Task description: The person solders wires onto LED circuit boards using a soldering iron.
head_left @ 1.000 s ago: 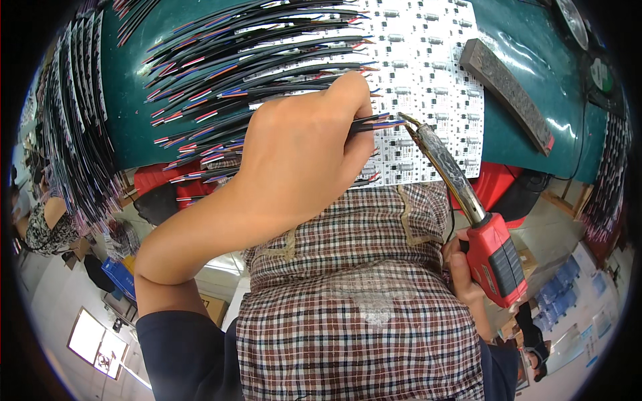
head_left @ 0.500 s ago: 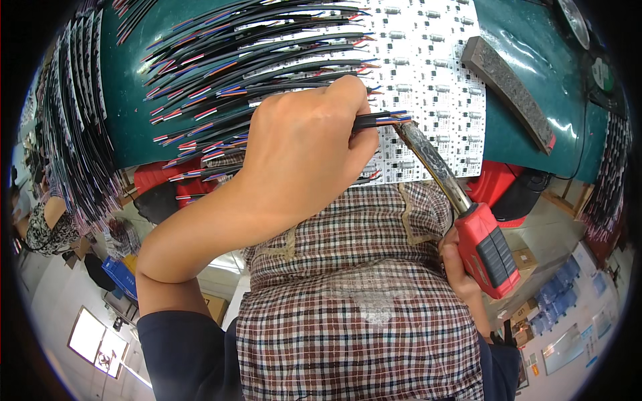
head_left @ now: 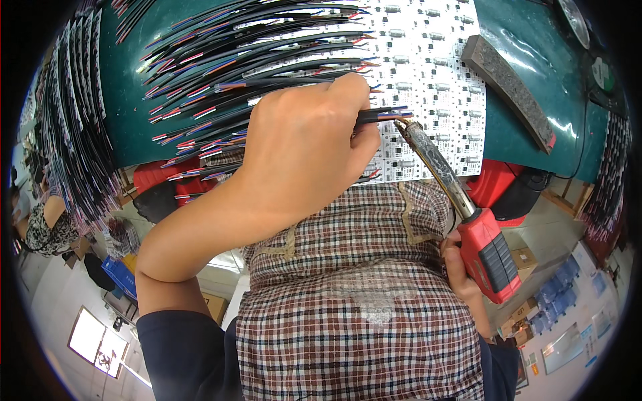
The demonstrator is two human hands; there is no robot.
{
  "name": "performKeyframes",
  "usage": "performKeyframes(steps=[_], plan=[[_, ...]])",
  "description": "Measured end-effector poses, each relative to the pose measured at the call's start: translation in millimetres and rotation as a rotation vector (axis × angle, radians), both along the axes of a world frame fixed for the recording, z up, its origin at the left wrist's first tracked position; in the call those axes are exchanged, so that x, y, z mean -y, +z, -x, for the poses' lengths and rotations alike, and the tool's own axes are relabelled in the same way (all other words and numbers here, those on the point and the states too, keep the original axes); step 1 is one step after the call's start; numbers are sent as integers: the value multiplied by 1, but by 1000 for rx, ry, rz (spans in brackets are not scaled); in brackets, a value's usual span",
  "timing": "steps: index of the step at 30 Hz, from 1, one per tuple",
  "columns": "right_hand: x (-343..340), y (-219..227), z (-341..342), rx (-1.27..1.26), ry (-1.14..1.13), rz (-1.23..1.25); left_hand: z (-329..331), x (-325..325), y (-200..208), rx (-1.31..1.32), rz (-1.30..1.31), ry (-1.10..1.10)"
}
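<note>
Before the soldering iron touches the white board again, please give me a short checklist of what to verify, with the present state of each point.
1. Left hand grips the black cable: ok.
2. Stripped wire ends lie over the white circuit board: ok.
3. Soldering iron tip sits beside the wire ends: ok.
4. Right hand holds the iron by its red handle, away from the metal barrel: ok.
5. Wire ends exactly on a pad: cannot tell, too small.
6. Left fingertips near the tip: not ok, they are close.
</note>
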State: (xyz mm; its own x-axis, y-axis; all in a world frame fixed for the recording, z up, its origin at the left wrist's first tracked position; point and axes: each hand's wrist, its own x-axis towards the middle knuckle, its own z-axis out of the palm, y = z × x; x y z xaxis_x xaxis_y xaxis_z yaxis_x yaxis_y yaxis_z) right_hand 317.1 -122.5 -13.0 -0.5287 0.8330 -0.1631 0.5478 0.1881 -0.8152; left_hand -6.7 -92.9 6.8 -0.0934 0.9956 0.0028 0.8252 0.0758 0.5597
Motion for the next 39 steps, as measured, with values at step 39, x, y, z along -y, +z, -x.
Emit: performKeyframes(steps=[39], plan=[[-12, 10, 21, -435, -255, 233, 42, -28, 39, 375, -789, 481]])
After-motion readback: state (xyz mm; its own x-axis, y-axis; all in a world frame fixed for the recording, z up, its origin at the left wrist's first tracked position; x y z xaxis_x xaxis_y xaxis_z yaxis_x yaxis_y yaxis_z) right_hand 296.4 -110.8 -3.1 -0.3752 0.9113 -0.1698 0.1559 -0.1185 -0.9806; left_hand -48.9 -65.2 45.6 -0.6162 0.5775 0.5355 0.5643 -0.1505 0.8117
